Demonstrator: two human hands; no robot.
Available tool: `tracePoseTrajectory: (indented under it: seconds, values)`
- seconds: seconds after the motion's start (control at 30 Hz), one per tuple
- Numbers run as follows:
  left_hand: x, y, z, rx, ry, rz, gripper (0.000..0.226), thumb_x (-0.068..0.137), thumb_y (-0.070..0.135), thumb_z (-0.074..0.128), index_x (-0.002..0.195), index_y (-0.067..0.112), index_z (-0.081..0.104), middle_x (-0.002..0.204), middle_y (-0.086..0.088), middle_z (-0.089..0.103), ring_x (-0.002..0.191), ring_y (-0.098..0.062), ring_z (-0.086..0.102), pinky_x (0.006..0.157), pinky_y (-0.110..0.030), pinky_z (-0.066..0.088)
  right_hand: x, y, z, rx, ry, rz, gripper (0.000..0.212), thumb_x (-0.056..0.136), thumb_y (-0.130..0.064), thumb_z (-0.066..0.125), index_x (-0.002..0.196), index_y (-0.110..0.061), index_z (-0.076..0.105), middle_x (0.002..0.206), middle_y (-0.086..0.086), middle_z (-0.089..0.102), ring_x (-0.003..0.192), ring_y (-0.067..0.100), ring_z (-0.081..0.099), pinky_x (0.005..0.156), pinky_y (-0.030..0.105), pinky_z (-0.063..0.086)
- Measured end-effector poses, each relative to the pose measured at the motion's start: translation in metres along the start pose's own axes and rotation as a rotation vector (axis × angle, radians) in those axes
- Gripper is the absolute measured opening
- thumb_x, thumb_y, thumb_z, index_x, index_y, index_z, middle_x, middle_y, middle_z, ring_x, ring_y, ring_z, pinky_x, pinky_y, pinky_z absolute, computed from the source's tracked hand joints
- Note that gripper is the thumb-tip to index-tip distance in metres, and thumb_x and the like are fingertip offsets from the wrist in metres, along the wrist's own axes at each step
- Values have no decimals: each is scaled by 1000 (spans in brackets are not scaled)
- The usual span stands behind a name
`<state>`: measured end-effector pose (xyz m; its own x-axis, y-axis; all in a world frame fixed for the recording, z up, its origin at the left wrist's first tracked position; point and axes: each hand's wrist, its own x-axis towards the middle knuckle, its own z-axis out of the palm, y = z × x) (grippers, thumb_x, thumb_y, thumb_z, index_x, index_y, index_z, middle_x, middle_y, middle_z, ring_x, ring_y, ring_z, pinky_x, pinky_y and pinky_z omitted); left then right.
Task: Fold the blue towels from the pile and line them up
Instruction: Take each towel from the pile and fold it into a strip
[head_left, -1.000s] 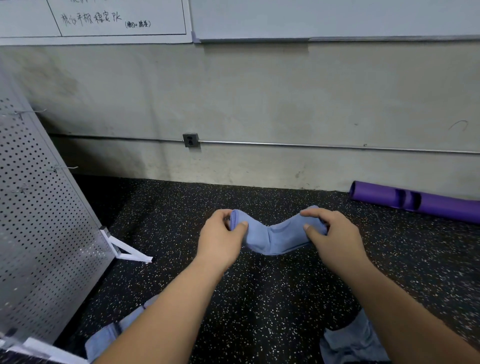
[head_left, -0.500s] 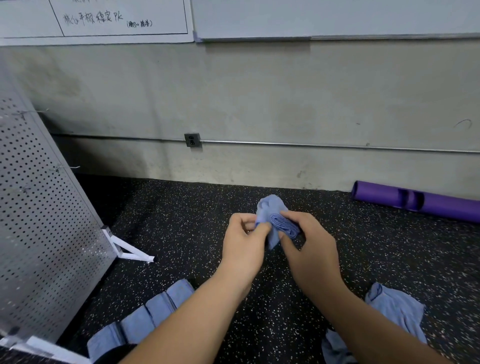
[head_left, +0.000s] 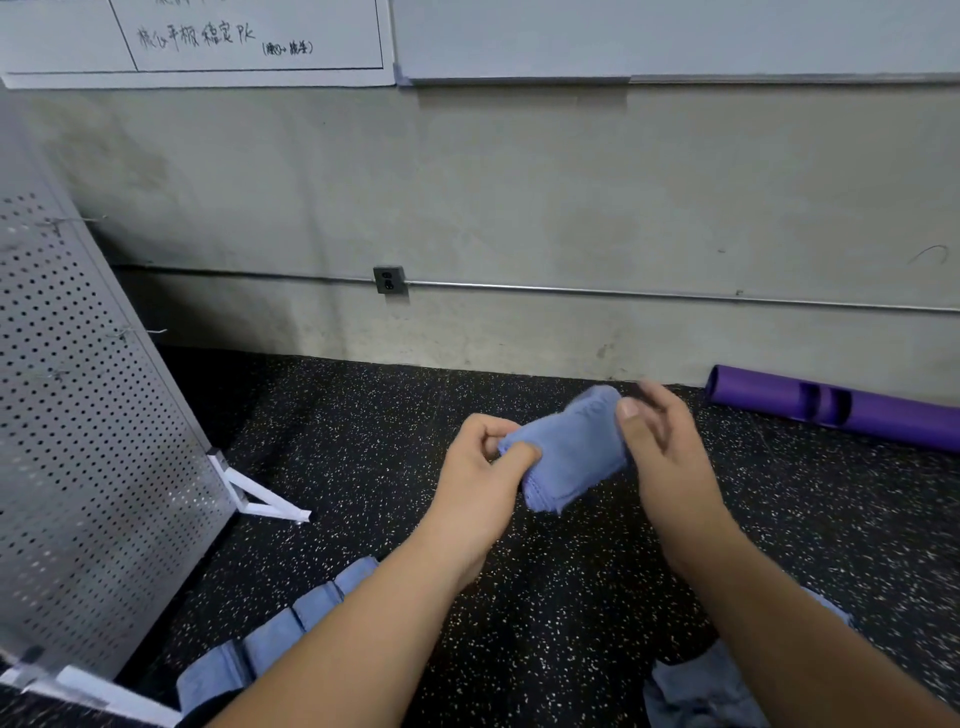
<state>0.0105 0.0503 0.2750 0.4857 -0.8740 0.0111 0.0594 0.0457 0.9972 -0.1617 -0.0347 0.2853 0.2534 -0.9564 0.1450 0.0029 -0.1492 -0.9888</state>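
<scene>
a grey perforated metal panel (head_left: 78, 415) leans at the far left on a white angled foot bracket (head_left: 260, 501); beside it, on the black speckled rubber floor (head_left: 363, 415), a row of folded blue towels (head_left: 270, 639) lies edge to edge near the lower frame edge, partly hidden by the left forearm; the left hand (head_left: 483, 467) is raised above the floor at centre, thumb and curled fingers clamped on the left end of a small folded blue towel (head_left: 571, 452); this towel is held in the air between both hands, tilted, its stacked edges facing down; the right hand (head_left: 670, 452) meets the towel's right end, thumb against the cloth; its fingers (head_left: 652, 397) are motion-blurred, so whether they clamp the towel cannot be told; a crumpled pile of unfolded blue towels (head_left: 696, 686) lies on the floor at the lower right, under the right forearm; a purple foam cylinder (head_left: 841, 410) rests against the wall base at the far right.
</scene>
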Motion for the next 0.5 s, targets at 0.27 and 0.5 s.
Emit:
tracePoseTrajectory:
  seconds: [0.27, 0.5]
  values:
    - [1, -1, -29, 475, -328, -18, 43, 92, 66, 61, 125, 40, 65, 101, 11, 72, 95, -9, 68, 93, -37, 55, 7, 13, -1, -86, -98, -42, 18, 94, -32, 79, 111, -29, 79, 105, -12, 80, 99, 7, 75, 84, 28, 62]
    - [-17, -3, -42, 788, -156, 194, 53, 104, 69, 39, 76, 27, 54, 70, 9, 59, 62, -4, 51, 61, -32, 36, -8, 12, 38, -189, -246, -138, 21, 96, -34, 76, 117, -34, 75, 109, -17, 76, 100, -2, 71, 81, 17, 58]
